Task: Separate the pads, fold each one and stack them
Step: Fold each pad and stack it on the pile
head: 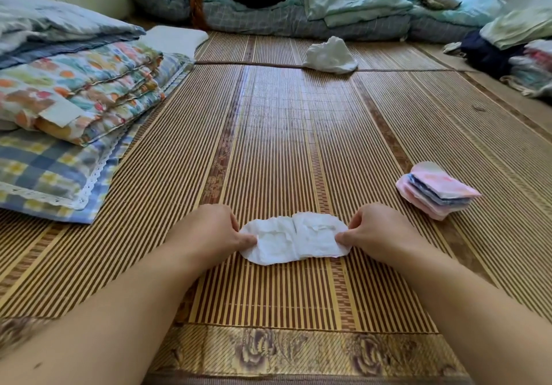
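A white pad (pixel 294 238) lies spread flat on the bamboo mat (pixel 268 145), with a crease across its middle. My left hand (pixel 209 230) pinches the pad's left end between thumb and fingers. At the pad's right end my right hand (pixel 378 229) pinches it the same way. To the right, a stack of folded pads (pixel 436 190) in pink, blue and white rests on the mat. Farther back, a crumpled white heap of pads (pixel 330 55) sits near the mat's seam.
Folded floral and checked quilts (pixel 74 109) lie along the left side. Blue-green bedding (pixel 298 11) lines the back. Piled clothes (pixel 519 52) sit at the right. The mat's flowered border (pixel 298 351) runs along the near edge.
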`<action>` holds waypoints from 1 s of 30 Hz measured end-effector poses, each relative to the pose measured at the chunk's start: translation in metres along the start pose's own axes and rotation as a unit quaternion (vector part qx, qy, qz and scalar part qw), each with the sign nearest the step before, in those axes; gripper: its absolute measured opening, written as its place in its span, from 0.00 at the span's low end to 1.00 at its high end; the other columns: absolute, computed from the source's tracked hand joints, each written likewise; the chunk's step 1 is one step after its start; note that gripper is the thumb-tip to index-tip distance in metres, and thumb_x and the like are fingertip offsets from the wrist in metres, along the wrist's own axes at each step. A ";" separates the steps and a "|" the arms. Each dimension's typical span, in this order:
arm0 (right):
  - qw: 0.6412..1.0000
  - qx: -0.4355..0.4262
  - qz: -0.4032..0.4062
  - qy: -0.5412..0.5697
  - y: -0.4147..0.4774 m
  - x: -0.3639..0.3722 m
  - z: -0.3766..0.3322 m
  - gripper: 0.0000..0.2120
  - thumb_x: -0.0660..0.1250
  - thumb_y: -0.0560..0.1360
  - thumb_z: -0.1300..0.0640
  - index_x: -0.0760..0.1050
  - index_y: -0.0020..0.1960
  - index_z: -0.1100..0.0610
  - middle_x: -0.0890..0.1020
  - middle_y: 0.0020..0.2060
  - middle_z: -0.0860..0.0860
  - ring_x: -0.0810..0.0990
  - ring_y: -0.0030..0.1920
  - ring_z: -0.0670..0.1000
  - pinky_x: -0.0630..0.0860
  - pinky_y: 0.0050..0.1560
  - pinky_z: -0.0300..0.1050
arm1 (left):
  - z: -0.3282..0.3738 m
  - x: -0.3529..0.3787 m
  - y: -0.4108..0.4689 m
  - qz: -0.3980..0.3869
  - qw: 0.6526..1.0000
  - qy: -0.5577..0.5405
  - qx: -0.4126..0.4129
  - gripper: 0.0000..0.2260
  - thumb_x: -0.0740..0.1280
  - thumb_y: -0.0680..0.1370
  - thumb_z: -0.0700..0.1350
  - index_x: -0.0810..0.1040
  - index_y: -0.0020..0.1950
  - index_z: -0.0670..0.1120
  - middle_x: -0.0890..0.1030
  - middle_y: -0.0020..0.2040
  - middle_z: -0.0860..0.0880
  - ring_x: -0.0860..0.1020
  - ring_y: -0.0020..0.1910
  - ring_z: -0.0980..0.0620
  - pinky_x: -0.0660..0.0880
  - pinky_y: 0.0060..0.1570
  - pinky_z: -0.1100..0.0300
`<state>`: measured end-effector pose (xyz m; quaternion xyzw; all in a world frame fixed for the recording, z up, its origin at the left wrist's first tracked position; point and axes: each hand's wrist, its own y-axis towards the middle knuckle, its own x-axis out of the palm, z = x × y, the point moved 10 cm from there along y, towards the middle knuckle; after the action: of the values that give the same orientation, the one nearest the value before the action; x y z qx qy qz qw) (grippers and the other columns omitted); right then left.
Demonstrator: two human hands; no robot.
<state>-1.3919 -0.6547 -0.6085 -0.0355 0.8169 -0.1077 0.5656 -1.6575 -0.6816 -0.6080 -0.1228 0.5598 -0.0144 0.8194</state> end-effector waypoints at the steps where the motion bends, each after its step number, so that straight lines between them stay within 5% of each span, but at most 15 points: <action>1: 1.000 0.002 -0.014 0.000 0.000 0.003 -0.001 0.10 0.73 0.68 0.46 0.79 0.36 0.52 0.81 0.32 0.47 0.78 0.34 0.45 0.71 0.31 0.42 | 0.005 0.003 -0.001 -0.007 1.000 0.005 0.010 0.10 0.70 0.71 0.58 0.77 0.39 0.53 0.79 0.37 0.55 0.77 0.36 0.56 0.76 0.36 0.57; 7: 0.999 0.004 -0.024 0.039 0.002 0.001 -0.004 0.08 0.68 0.73 0.50 0.78 0.38 0.54 0.81 0.34 0.50 0.79 0.35 0.48 0.75 0.35 0.43 | 0.017 0.000 -0.003 -0.005 0.999 -0.020 0.028 0.07 0.64 0.77 0.52 0.76 0.42 0.51 0.79 0.37 0.52 0.77 0.35 0.55 0.75 0.35 0.59; 11: 0.966 -0.018 0.045 0.252 -0.001 -0.028 -0.002 0.04 0.70 0.71 0.58 0.75 0.41 0.56 0.81 0.38 0.53 0.81 0.37 0.50 0.74 0.31 0.39 | 0.016 -0.026 -0.007 0.036 0.971 -0.236 0.025 0.03 0.68 0.75 0.46 0.74 0.45 0.50 0.80 0.40 0.51 0.79 0.34 0.57 0.73 0.26 0.67; 15: 0.919 -0.092 0.088 0.374 -0.015 -0.051 -0.029 0.07 0.72 0.70 0.59 0.73 0.43 0.52 0.79 0.41 0.52 0.81 0.41 0.50 0.79 0.37 0.42 | 0.032 -0.028 -0.014 0.002 0.902 -0.429 0.040 0.14 0.69 0.75 0.41 0.72 0.57 0.51 0.80 0.45 0.45 0.80 0.28 0.60 0.72 0.25 0.70; 22: 0.908 -0.245 0.078 0.330 -0.051 -0.055 -0.090 0.10 0.73 0.70 0.57 0.75 0.46 0.47 0.83 0.35 0.47 0.82 0.37 0.40 0.76 0.36 0.29 | 0.070 -0.018 -0.022 -0.068 0.858 -0.499 0.096 0.13 0.66 0.76 0.39 0.75 0.58 0.53 0.83 0.43 0.44 0.82 0.34 0.54 0.75 0.32 0.66; 30: 0.921 -0.266 0.116 0.262 -0.059 -0.057 -0.091 0.09 0.72 0.70 0.58 0.76 0.43 0.45 0.81 0.33 0.44 0.80 0.37 0.39 0.75 0.36 0.28 | 0.077 -0.022 -0.023 -0.050 0.865 -0.480 0.136 0.13 0.66 0.77 0.40 0.76 0.58 0.54 0.84 0.42 0.46 0.83 0.38 0.51 0.78 0.37 0.61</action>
<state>-1.4601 -0.6895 -0.5131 -0.0599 0.9326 0.1746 0.3100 -1.5921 -0.6857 -0.5562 -0.0299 0.0828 -0.0703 0.9936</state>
